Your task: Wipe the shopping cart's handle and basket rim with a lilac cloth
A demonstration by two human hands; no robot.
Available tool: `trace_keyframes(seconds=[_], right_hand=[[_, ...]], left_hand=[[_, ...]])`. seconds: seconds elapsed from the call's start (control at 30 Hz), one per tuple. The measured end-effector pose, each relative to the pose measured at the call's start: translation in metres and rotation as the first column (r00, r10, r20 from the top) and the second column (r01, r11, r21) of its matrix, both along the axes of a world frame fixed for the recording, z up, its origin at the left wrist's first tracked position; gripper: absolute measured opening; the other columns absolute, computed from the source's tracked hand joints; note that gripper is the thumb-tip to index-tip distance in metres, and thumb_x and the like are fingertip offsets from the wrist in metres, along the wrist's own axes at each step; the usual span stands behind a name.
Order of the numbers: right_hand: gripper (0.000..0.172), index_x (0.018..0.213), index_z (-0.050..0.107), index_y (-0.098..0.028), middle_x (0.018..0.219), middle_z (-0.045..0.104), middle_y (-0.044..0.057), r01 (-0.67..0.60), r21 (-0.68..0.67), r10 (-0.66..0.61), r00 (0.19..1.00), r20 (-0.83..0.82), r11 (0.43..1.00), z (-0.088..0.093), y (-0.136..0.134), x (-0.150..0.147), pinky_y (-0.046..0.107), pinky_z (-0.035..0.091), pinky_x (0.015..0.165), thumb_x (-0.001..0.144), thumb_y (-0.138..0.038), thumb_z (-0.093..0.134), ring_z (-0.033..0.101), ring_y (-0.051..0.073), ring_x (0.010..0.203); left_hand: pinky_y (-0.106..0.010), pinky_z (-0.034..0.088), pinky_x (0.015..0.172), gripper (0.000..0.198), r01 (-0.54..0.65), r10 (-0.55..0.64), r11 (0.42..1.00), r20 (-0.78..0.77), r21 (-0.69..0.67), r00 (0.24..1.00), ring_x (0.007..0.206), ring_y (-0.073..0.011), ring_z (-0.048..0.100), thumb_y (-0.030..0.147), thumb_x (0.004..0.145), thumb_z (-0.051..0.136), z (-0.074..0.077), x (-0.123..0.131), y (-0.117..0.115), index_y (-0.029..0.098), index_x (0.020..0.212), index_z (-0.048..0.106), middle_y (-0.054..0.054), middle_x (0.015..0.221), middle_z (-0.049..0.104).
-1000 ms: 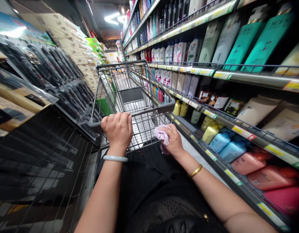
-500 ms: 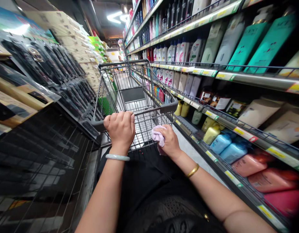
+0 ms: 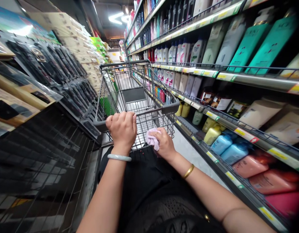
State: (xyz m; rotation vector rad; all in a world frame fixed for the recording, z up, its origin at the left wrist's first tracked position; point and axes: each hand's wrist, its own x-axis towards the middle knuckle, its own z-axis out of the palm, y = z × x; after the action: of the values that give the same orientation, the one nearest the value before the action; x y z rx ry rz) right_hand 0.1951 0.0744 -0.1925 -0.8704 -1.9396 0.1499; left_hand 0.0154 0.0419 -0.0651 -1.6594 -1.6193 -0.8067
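Note:
My left hand (image 3: 122, 132) is wrapped over the handle (image 3: 149, 112) of a grey wire shopping cart (image 3: 133, 94). A pale bangle circles that wrist. Below the handle, my right hand (image 3: 164, 143) grips a crumpled light purple cloth (image 3: 153, 138), which bulges out on the thumb side. This hand is apart from the handle, and a gold bracelet is on its wrist. The cart's wire basket stretches ahead of me, with a dark plate on its far end. Part of the cloth is hidden inside my fingers.
Shelves of bottles (image 3: 236, 55) run close along the right, their lowest row holding blue and coral bottles (image 3: 234, 153). On the left stand a rack of dark packaged goods (image 3: 67, 77) and stacked cartons (image 3: 74, 38). The tiled aisle floor (image 3: 188, 155) runs forward between them.
My right hand has shifted slightly left and down with the cloth, away from the handle. My left hand stays on the handle. The cart and shelves sit almost the same in view.

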Motion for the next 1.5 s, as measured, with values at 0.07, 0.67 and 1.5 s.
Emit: trace_keyframes(seconds=[0.07, 0.67, 1.5], right_hand=[[0.030, 0.115, 0.072, -0.027, 0.120, 0.061, 0.012, 0.016, -0.004, -0.015, 0.997, 0.074, 1.000, -0.011, -0.001, -0.003, 0.036, 0.060, 0.076, 0.087, -0.022, 0.064, 0.067, 0.024, 0.093], [0.025, 0.113, 0.073, -0.024, 0.112, 0.061, 0.010, -0.024, -0.036, 0.027, 0.996, 0.085, 0.999, -0.008, -0.007, -0.015, 0.029, 0.056, 0.079, 0.089, -0.028, 0.066, 0.065, 0.020, 0.095], [0.026, 0.117, 0.073, -0.028, 0.109, 0.061, 0.009, -0.079, -0.073, 0.092, 0.978, 0.187, 0.994, -0.012, -0.014, -0.044, 0.026, 0.051, 0.072, 0.092, -0.031, 0.064, 0.062, 0.017, 0.086]], left_hand=[[-0.043, 0.025, 0.095, 0.033, -0.002, 0.002, 1.000, -0.010, 0.001, 1.000, 0.093, -0.0266, 0.049, 0.038, 0.102, 0.037, 0.000, 0.000, -0.001, 0.023, 0.101, 0.067, -0.007, 0.091, 0.066], [-0.042, 0.028, 0.090, 0.032, -0.027, 0.027, 1.000, -0.056, -0.007, 0.998, 0.091, -0.0251, 0.053, 0.039, 0.103, 0.038, 0.004, 0.001, -0.003, 0.024, 0.100, 0.066, -0.005, 0.089, 0.068], [-0.041, 0.024, 0.075, 0.042, -0.177, 0.167, 0.982, -0.134, -0.066, 0.977, 0.081, -0.0238, 0.050, 0.045, 0.104, 0.030, 0.015, -0.034, -0.012, 0.022, 0.080, 0.055, -0.005, 0.082, 0.064]])
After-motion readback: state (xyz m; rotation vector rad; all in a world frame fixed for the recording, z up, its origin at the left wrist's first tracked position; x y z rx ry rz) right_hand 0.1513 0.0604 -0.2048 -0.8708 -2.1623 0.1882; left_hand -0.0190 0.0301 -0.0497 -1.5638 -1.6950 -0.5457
